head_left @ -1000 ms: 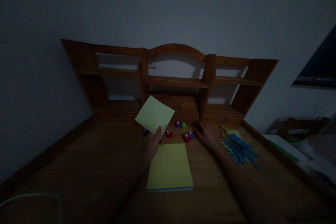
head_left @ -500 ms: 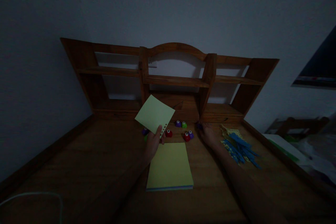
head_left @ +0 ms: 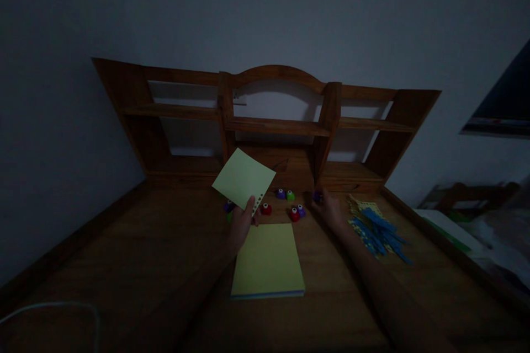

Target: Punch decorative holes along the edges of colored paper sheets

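My left hand pinches the lower corner of a pale green paper sheet held up above the desk; small holes run along its right edge. A stack of yellow paper lies flat just below. My right hand is raised slightly off the desk with its fingers closed on a small purple punch. Several small craft punches lie between the hands: red, purple, green, and a red and purple pair. The room is very dim.
A wooden desk with a shelved hutch at the back. A heap of blue and yellow punched paper strips lies at the right. A white cable curves at the front left. Furniture stands beyond the right edge.
My right hand has lifted from the desk and moved slightly back with the small purple punch in its fingers. The left hand and its sheet have barely moved.
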Available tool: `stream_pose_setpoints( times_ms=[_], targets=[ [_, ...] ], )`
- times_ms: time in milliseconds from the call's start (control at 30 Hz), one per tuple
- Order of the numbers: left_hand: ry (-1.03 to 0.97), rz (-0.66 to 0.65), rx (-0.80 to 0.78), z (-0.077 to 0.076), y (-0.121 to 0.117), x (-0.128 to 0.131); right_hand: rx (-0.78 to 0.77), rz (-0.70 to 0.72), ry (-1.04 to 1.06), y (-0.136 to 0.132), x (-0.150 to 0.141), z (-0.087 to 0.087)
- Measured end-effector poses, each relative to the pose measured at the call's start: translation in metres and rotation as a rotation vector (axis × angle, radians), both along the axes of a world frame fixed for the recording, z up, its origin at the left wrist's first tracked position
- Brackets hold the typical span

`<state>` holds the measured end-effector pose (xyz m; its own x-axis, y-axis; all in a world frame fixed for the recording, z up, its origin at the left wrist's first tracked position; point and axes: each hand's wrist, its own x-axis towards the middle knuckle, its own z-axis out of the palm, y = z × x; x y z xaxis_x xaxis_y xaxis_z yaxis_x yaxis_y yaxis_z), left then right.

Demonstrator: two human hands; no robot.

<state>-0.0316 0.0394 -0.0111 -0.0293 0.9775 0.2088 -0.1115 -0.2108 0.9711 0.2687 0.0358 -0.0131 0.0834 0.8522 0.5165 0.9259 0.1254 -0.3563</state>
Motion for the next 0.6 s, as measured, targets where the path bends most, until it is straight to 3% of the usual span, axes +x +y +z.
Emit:
stream_pose_setpoints(
  times_ms=[200, 400, 600],
  targets=[
    [0.006, 0.009, 0.008, -0.001, 0.001, 0.000, 0.053, 0.090, 0.144, -0.002, -0.003, 0.008],
    [-0.007, -0.002, -0.009, 0.000, 0.001, 0.000, 0.036, 0.196, 0.849, 0.003, -0.009, 0.004],
    [0.012, -0.002, 0.011, 0.000, 0.000, 0.000, -0.033, 0.267, 1.075, 0.001, -0.015, 0.001]
  ],
)
